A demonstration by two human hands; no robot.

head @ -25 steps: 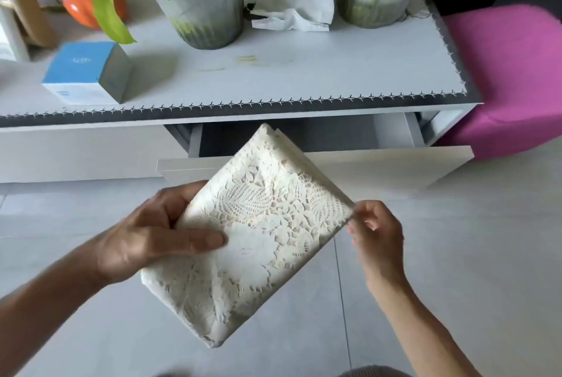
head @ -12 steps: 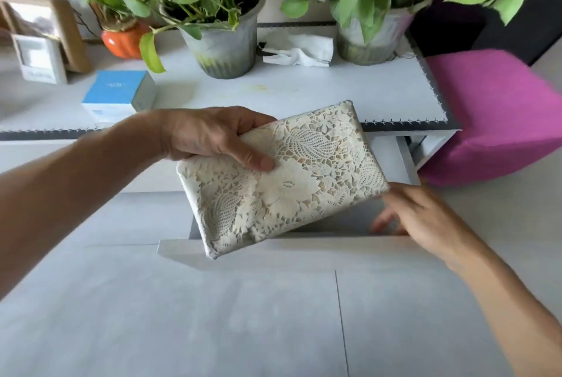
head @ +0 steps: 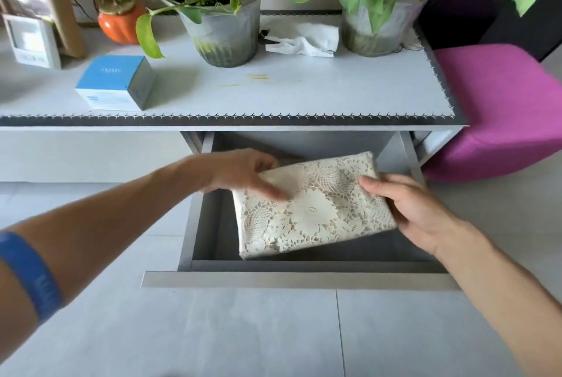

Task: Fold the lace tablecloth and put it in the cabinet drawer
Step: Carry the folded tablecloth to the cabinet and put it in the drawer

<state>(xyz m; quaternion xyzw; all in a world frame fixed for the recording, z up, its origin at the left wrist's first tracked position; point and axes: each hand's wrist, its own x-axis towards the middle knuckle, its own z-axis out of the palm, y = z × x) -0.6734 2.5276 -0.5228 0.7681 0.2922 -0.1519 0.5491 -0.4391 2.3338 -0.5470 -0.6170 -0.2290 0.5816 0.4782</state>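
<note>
In the middle of the frame the folded tablecloth (head: 313, 205) sat inside the open drawer (head: 299, 281), tilted, its right end higher. The left hand (head: 234, 173) held its upper left corner, thumb on top and fingers apparently beneath, though blur hid them. The right hand (head: 407, 209) gripped the right edge, fingers curled over the lace. Above, the cabinet (head: 273, 94) top carried a blue box (head: 114, 82), a crumpled tissue (head: 304, 40) and two potted plants (head: 222, 30).
</note>
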